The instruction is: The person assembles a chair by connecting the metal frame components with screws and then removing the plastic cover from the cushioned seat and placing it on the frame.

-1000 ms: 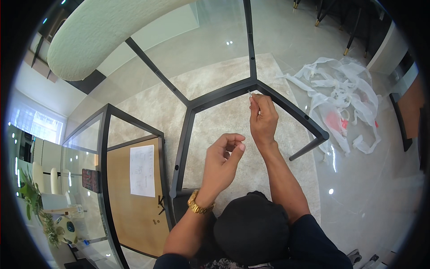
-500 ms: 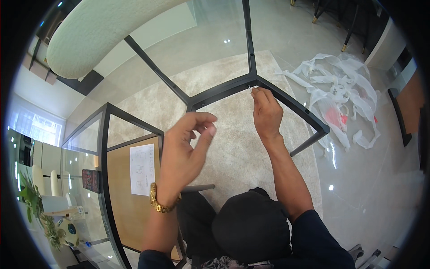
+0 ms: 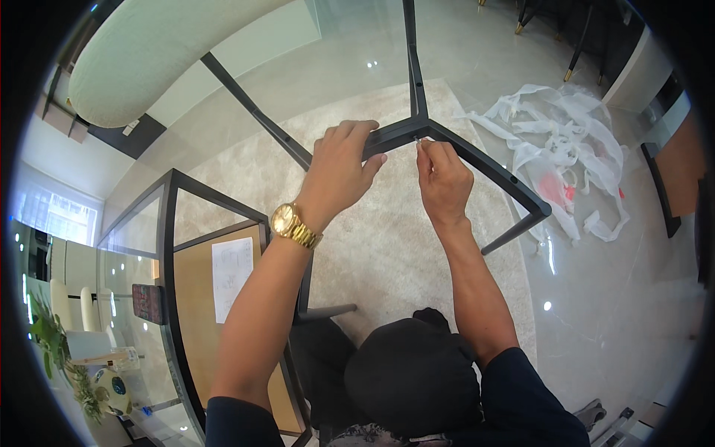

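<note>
Pinching small piece (image 3: 418, 140), right hand (image 3: 447, 182); left hand (image 3: 339, 175) astride black frame (image 3: 398, 133).

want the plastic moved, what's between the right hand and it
In the head view, the frame's black bar crosses between the right hand and the plastic, with rug showing on the hand's side.

- The small piece (image 3: 418, 141) in the right hand's (image 3: 447, 182) fingertips, at the black frame's (image 3: 477, 159) corner, is too small to tell.
- The left hand (image 3: 341, 173) hides part of the frame.
- The left forearm (image 3: 259, 313) covers the lower right corner of the paper (image 3: 229, 268) on the brown board (image 3: 195, 320).
- The top edge cuts off the pale cushion (image 3: 149, 56).
</note>
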A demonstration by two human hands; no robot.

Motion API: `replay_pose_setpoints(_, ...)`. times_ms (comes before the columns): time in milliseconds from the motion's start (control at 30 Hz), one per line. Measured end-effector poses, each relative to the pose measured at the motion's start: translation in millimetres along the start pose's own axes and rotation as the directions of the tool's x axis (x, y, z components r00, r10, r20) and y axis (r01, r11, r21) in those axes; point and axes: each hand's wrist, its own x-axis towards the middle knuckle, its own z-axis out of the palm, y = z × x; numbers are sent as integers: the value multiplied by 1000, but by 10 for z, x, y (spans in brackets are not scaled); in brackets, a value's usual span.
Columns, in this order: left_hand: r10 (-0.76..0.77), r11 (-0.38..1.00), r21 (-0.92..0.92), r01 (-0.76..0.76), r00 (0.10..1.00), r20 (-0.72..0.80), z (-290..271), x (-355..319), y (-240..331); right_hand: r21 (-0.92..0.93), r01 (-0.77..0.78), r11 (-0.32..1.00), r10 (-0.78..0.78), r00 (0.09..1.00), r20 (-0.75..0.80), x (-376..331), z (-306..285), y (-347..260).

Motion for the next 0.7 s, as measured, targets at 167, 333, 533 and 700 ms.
replay_pose_setpoints(167, -164, 975, -120, 186, 972, 170, 78, -6, -52, 175, -143, 974, 142, 990, 19, -45, 94, 2)
replay_pose_setpoints(333, -104, 990, -86, 113, 989, 104, 80, -49, -58, 198, -183, 963, 189, 982, -10, -51, 129, -55)
replay_pose_setpoints(533, -121, 983, -130, 132, 989, 87, 81, -57, -99, -17, -158, 987, 159, 987, 19, -140, 161, -11)
replay_pose_setpoints(700, -157, 960, -221, 169, 985, 72, 94, -24, -124, 264, -426, 865, 406, 904, 132, -215, 260, -165)
